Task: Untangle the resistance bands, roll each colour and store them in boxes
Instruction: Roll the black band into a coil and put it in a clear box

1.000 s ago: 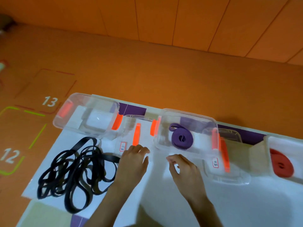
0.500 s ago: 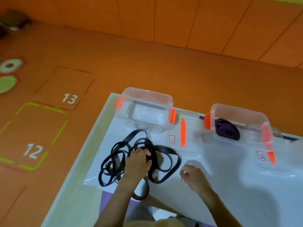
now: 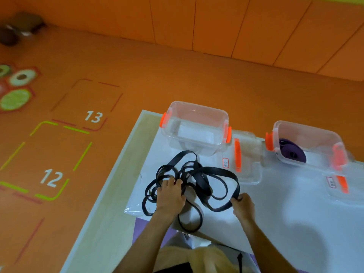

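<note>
The black bands (image 3: 199, 180) lie tangled on the bench (image 3: 118, 184) just before the empty box (image 3: 197, 131) — the left hand (image 3: 171, 196) with its grip curled into the knot's middle, the right hand (image 3: 243, 203) pinching the outermost loop, which stretches rightward from the knot, likely the way to draw it.

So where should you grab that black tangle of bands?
Take the outer loop on its right, coming from the near right as the right hand does: it lies free of the knot. The left hand holds the black tangle at its dense middle.
</note>
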Demonstrator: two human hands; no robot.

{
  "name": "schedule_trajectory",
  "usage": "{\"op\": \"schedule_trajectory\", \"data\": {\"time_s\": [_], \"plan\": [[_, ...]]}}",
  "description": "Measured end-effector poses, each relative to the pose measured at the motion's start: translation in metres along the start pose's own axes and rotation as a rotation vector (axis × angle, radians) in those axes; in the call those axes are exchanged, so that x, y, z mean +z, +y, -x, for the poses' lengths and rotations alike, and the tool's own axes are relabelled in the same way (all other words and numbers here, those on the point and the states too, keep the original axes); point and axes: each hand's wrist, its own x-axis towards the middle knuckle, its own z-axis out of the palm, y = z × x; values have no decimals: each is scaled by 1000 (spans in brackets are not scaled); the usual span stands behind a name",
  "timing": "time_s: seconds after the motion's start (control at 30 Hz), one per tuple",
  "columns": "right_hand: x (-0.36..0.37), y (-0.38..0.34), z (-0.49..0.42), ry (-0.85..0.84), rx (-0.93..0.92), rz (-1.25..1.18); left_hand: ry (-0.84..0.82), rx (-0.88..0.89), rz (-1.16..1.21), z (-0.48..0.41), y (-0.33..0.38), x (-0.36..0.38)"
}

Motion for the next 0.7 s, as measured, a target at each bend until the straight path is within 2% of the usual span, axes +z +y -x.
{"op": "schedule_trajectory", "data": {"time_s": [0.13,0.23,0.3,0.4,0.53,0.6,0.7], "plan": [[-25,-4,11,174,-217,-81,10,88,-16,-13,15,-4],[-52,-6,26,267,-363,-221,-79,310,110,-19,39,-4],[-68,-5,39,300,-454,-262,-130,443,232,-18,58,-2],[-89,-5,59,292,-572,-299,-90,565,340,-15,83,4],[-106,-17,73,281,-575,-480,32,746,404,-16,110,-1],[-111,-25,74,261,-572,-575,20,815,463,-18,118,-2],[-116,-31,69,195,-541,-610,-37,733,554,-20,118,-6]]}}
